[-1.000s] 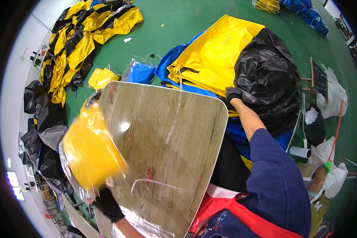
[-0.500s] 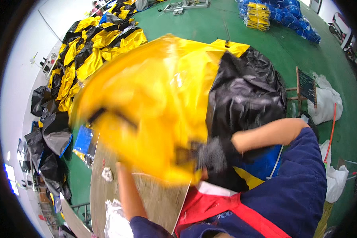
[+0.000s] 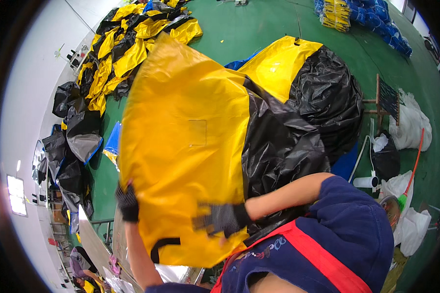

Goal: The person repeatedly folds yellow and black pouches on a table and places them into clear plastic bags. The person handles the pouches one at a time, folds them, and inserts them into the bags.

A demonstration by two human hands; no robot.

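Observation:
A large yellow-and-black coated fabric piece [image 3: 181, 166] spreads in front of me. A faint square outline shows on its yellow part, and a black strap [image 3: 164, 246] lies near its lower corner. My left hand [image 3: 127, 202], in a dark glove, is closed on the left edge of the fabric. My right hand [image 3: 221, 218], gloved too and slightly blurred, lies over the lower yellow part with its fingers apart. A heap of similar yellow-and-black fabric [image 3: 322, 93] sits beyond it to the right, partly covered by the piece.
Another long pile of yellow-and-black fabric [image 3: 142, 49] runs along the far left. Blue and yellow bundles [image 3: 366, 14] stand at the far right. On the right are a small rack [image 3: 388, 100], white sacks [image 3: 415, 122] and a red-handled broom [image 3: 415, 161]. Another person [image 3: 80, 263] is at the lower left.
The fabric piece has swung left and opened out flatter, exposing the heap behind. My left hand now shows at its left edge. My right hand has moved left and down, its fingers now spread.

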